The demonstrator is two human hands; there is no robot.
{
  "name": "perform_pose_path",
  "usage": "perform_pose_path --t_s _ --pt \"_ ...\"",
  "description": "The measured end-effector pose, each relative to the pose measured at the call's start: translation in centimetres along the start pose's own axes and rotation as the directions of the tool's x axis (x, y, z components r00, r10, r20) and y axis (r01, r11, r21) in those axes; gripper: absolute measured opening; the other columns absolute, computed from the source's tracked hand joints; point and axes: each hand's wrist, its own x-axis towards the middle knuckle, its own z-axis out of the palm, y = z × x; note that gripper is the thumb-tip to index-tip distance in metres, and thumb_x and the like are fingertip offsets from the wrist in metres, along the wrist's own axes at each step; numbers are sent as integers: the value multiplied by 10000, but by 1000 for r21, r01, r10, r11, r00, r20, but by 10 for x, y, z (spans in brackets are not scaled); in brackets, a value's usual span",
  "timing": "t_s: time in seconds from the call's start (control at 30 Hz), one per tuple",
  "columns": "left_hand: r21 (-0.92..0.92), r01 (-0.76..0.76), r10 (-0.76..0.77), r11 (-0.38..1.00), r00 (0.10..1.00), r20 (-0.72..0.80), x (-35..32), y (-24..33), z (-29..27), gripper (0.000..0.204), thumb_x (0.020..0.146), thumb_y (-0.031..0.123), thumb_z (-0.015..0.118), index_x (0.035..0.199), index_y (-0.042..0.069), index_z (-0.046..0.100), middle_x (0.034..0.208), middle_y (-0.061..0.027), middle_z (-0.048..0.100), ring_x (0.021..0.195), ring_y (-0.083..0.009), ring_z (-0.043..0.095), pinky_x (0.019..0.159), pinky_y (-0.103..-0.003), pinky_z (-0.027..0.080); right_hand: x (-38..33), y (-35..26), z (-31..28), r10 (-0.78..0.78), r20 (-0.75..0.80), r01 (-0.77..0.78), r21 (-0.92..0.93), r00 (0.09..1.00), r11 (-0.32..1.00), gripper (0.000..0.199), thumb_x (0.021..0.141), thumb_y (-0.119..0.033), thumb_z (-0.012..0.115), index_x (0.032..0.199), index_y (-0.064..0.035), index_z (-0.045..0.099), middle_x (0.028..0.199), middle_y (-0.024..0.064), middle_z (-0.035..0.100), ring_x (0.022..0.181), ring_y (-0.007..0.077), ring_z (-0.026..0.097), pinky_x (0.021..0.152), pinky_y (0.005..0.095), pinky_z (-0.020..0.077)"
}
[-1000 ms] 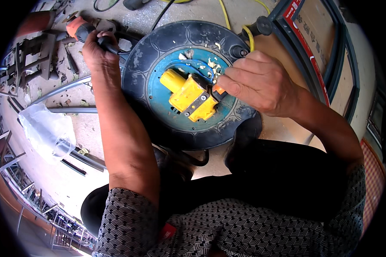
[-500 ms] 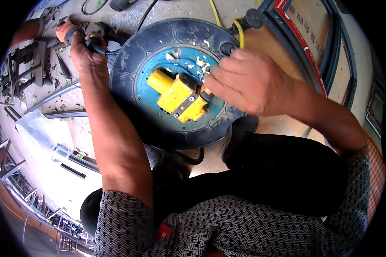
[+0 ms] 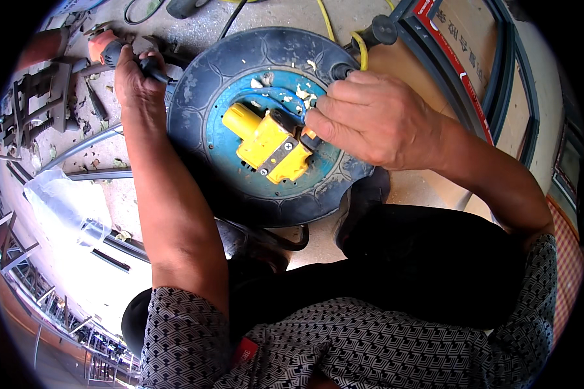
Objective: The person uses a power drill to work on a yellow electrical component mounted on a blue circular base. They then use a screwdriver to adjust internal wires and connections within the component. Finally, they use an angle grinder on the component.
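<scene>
My left hand is closed round the black body of an orange-and-black angle grinder at the upper left. Its black cord end juts out beside my fingers. In front of me lies a cable reel with a black rim and a blue-green centre. A yellow socket housing with a dark screwed strip sits on that centre. Over the reel's right side, my right hand is closed, fingertips against a small orange part at the housing. What the fingers hold is hidden. A black knob on the rim lies just beyond them.
Metal brackets and scraps clutter the floor at left, beside a clear plastic bag. Dark framed panels lean at right. A yellow cable runs past the far rim. Pale crumbs lie on the reel.
My left hand and the grinder have shifted slightly to the right. The right hand stays at the yellow housing with little movement.
</scene>
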Motion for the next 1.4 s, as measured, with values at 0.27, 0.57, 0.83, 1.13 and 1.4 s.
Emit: perform_pose_path --t_s 0.27,0.57,0.83,1.13,1.4 --pt "42 112 -112 993 994 -17 1 7 -5 223 1033 233 638 1012 87 471 724 -27 493 544 -143 510 466 -279 516 -1 -1 0 16 -4 -16 1 1000 1000 203 834 -73 668 1009 28 697 830 61 621 814 183 627 678 309 495" --pt "-62 185 -180 981 981 69 0 10 -17 218 1032 219 608 942 80 466 703 -21 482 543 -122 506 472 -272 516 -1 -1 2 30 -27 -29 17 999 999 198 846 -70 673 1021 17 704 856 56 643 812 177 629 673 309 491" --pt "-155 236 -201 959 956 213 -2 8 -26 303 1028 249 650 891 56 461 685 -14 462 564 -114 493 533 -287 514 -1 0 3 33 -33 -32 14 999 999 189 848 -74 672 1016 6 700 850 47 634 809 176 627 665 314 487" --pt "-102 300 -260 948 920 293 -1 8 -24 218 1011 131 633 856 66 495 667 -1 485 554 -109 505 532 -264 525 -3 1 -2 34 9 -34 -17 999 999 182 849 -81 668 1016 -14 694 818 41 582 806 182 614 694 318 503" --pt "-68 323 -293 944 915 277 1 16 -32 210 1019 128 600 851 60 494 661 -7 482 556 -115 512 549 -281 543 -3 -2 -3 69 27 -69 -15 997 998 103 842 -88 664 939 -55 676 851 30 593 858 178 618 741 311 522"
